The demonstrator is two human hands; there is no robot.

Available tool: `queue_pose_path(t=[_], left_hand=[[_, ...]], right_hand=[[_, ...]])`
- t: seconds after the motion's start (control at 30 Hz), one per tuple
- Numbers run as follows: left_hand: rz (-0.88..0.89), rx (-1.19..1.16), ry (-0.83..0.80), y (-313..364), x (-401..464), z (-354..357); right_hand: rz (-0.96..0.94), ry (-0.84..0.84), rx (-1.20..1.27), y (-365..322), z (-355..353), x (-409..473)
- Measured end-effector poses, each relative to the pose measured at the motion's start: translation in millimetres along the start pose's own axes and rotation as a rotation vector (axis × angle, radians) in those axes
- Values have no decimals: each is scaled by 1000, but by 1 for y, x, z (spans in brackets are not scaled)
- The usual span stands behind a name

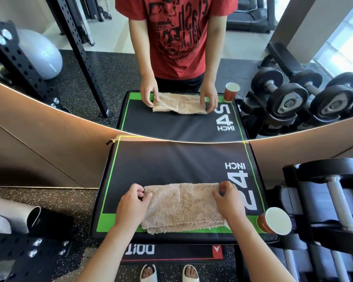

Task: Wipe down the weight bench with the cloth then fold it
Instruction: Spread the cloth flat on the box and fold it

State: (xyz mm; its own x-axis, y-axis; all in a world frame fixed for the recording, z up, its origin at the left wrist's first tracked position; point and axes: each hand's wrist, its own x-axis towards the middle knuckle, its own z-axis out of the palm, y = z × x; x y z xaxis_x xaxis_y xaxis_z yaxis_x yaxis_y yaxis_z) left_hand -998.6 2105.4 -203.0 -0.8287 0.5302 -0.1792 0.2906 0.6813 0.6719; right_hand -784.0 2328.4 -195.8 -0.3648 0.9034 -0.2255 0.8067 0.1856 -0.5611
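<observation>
A beige fluffy cloth [181, 206] lies folded in layers on the near part of the black padded bench top [171, 163], which has green edging and "24 INCH" printed on it. My left hand [130, 206] pinches the cloth's far left corner. My right hand [228, 200] pinches the far right corner. Both hands sit at the cloth's short ends, with the cloth stretched flat between them.
A red paper cup [273, 223] stands at the bench's near right corner, close to my right wrist. A dumbbell rack [324, 200] is on the right. A wall mirror [171, 68] ahead reflects the scene. A black perforated rack post [29, 255] is at the lower left.
</observation>
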Motion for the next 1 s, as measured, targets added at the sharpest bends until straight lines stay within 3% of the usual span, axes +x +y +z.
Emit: queue_pose_path(t=[0.23, 0.47, 0.57, 0.67, 0.77, 0.87, 1.0], left_hand=[[19, -15, 59, 8, 14, 14], [207, -152, 220, 0, 11, 3], [166, -203, 180, 3, 3, 7], [151, -153, 134, 4, -11, 8], [372, 25, 157, 3, -26, 3], [606, 176, -20, -4, -36, 9], [588, 265, -179, -20, -42, 16]], right_hand=[[69, -4, 120, -9, 7, 14], [106, 71, 318, 1, 0, 12], [96, 72, 282, 5, 2, 7], [-51, 125, 160, 11, 3, -1], [-312, 56, 24, 17, 4, -18], [-489, -132, -65, 25, 9, -40], [-550, -204, -79, 37, 18, -52]])
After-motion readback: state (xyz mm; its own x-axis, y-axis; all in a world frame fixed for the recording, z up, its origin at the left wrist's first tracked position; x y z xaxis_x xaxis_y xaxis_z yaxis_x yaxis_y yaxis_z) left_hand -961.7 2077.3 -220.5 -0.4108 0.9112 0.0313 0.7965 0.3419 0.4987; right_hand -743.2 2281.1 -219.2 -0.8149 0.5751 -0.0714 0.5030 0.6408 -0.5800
